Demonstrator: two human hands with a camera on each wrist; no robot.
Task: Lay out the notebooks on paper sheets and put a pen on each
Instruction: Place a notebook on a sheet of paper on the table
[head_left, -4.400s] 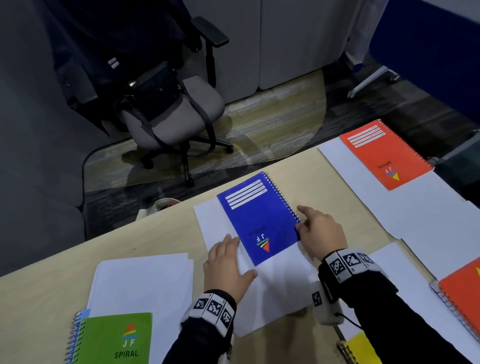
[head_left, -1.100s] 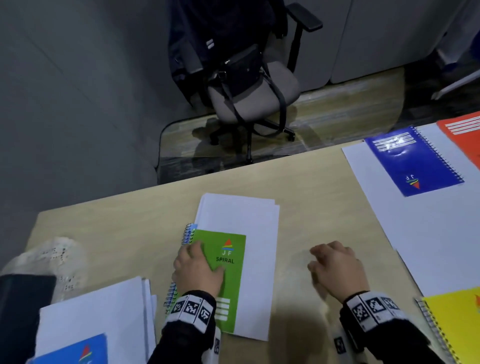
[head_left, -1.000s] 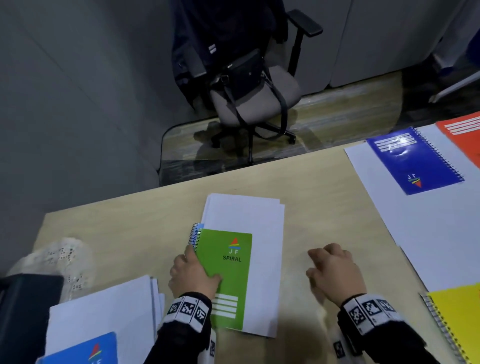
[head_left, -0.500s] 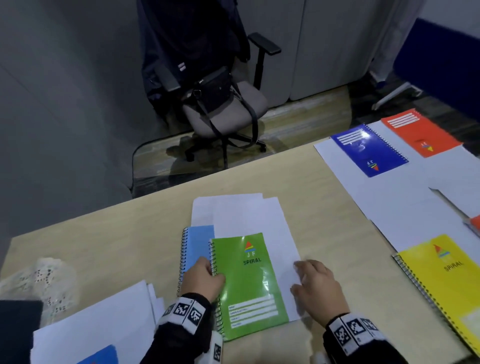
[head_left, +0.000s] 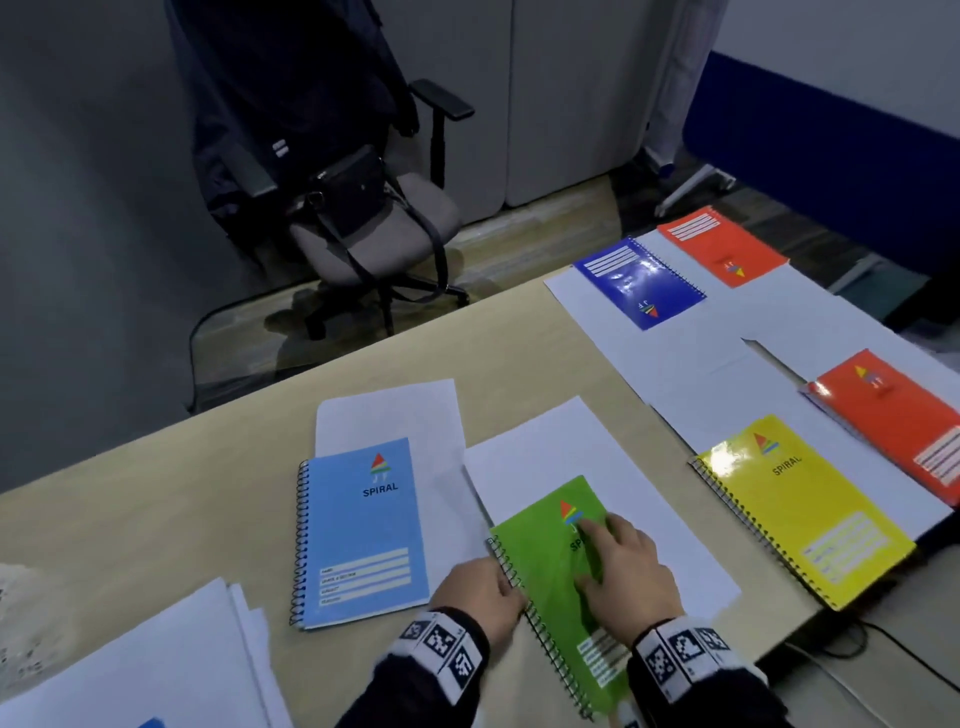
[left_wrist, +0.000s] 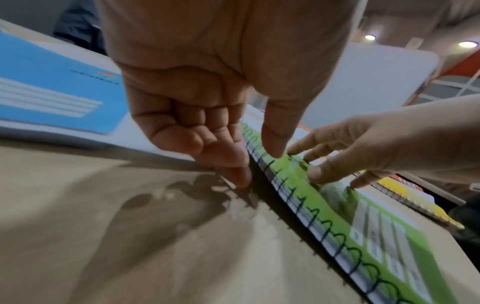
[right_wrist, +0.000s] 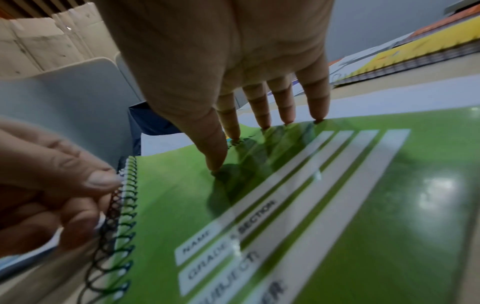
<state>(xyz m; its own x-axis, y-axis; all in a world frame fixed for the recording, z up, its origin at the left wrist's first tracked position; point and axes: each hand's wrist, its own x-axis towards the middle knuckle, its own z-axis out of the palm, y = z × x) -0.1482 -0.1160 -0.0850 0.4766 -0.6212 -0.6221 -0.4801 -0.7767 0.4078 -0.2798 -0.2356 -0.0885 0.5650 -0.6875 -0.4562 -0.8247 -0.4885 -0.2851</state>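
Note:
A green spiral notebook (head_left: 545, 566) lies at an angle on a white sheet (head_left: 561, 452) near the table's front edge. My left hand (head_left: 501, 582) pinches its spiral edge (right_wrist: 122, 201), thumb on top and fingers curled below. My right hand (head_left: 592, 551) presses straight fingers flat on the green cover (right_wrist: 337, 205). To the left, a light blue notebook (head_left: 363, 530) rests partly on another sheet (head_left: 389, 410). No pen is in view.
On joined sheets to the right lie a yellow notebook (head_left: 800, 509), two orange notebooks (head_left: 893, 415) (head_left: 722, 244) and a dark blue one (head_left: 639, 283). A paper stack (head_left: 156, 660) sits at the lower left. An office chair (head_left: 363, 223) stands beyond the table.
The green notebook and a sheet under it have slid right off the light blue notebook, which now lies uncovered. My right hand has moved from the paper onto the green cover.

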